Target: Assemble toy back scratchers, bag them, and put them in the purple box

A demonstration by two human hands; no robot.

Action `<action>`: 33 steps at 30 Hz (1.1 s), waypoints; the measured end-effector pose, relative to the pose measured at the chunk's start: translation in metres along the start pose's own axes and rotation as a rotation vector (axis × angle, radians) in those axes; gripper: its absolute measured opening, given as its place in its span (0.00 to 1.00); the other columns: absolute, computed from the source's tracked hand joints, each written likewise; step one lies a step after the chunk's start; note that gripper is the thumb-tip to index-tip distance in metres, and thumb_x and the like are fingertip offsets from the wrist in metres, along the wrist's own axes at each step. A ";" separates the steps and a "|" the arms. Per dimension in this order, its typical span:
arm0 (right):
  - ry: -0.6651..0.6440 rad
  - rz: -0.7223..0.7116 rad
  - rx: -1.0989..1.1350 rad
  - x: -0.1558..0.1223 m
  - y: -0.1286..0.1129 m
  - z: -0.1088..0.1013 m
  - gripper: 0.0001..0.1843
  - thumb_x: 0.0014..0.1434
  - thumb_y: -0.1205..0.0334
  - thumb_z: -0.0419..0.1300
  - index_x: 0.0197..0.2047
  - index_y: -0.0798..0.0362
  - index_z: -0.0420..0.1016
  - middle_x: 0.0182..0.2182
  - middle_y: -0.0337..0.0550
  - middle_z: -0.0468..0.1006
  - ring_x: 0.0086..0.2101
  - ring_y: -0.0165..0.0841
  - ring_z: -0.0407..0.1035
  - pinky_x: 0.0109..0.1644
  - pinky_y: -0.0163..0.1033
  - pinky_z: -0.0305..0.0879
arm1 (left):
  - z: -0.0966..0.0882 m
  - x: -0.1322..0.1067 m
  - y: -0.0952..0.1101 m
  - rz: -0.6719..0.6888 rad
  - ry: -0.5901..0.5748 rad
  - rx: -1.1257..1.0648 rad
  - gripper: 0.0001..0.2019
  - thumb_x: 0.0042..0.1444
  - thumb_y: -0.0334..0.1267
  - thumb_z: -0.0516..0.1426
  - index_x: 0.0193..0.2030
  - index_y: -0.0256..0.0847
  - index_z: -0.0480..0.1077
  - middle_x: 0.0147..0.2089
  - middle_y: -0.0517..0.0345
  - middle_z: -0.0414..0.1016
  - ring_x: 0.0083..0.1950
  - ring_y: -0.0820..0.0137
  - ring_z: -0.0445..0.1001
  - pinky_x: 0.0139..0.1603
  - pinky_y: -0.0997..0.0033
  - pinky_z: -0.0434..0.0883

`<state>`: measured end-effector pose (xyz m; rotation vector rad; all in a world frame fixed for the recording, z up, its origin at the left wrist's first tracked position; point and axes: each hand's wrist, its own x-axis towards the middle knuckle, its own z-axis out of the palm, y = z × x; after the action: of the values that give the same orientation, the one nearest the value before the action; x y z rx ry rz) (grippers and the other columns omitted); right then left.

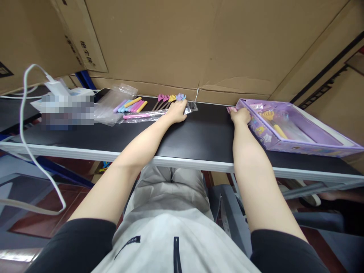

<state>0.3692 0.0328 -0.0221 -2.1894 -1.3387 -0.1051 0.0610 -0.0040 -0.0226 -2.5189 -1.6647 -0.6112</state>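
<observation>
Centrally, a clear plastic sleeve (157, 114) holding a pink stick (138, 116) lies on the black table (204, 131) under the curled left hand (178, 111), near colourful back-scratcher heads (172, 98). The right hand (241, 115) bends beside an open purple box (309, 147); I cannot tell whether either pinches anything.

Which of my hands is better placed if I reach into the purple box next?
Probably your right hand: it is close beside the purple box, at its left end, though a pink piece shows by its fingers. Your left hand is farther away, by the claw-ended sticks.
</observation>
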 end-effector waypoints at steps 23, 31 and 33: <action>-0.070 -0.605 0.476 -0.045 -0.099 -0.010 0.27 0.66 0.42 0.66 0.52 0.59 0.82 0.43 0.55 0.85 0.47 0.46 0.81 0.56 0.50 0.76 | -0.002 0.000 0.000 0.023 -0.012 0.046 0.23 0.62 0.29 0.58 0.64 0.26 0.69 0.62 0.29 0.78 0.66 0.41 0.76 0.65 0.49 0.72; -0.221 -0.752 0.315 -0.076 -0.111 -0.022 0.17 0.61 0.55 0.70 0.49 0.57 0.83 0.42 0.55 0.84 0.49 0.50 0.78 0.59 0.53 0.72 | -0.004 -0.001 0.001 -0.021 0.015 0.018 0.25 0.62 0.27 0.58 0.66 0.25 0.68 0.64 0.27 0.77 0.68 0.41 0.75 0.67 0.47 0.71; -0.226 -0.753 0.313 -0.076 -0.110 -0.022 0.16 0.61 0.56 0.70 0.49 0.57 0.82 0.43 0.55 0.84 0.50 0.51 0.78 0.60 0.53 0.71 | -0.005 -0.002 0.002 -0.035 0.014 0.019 0.25 0.62 0.27 0.58 0.65 0.24 0.68 0.64 0.27 0.77 0.67 0.40 0.75 0.67 0.46 0.71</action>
<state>0.2438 -0.0013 0.0166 -1.3828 -2.0885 0.0699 0.0611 -0.0078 -0.0184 -2.4717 -1.7055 -0.6114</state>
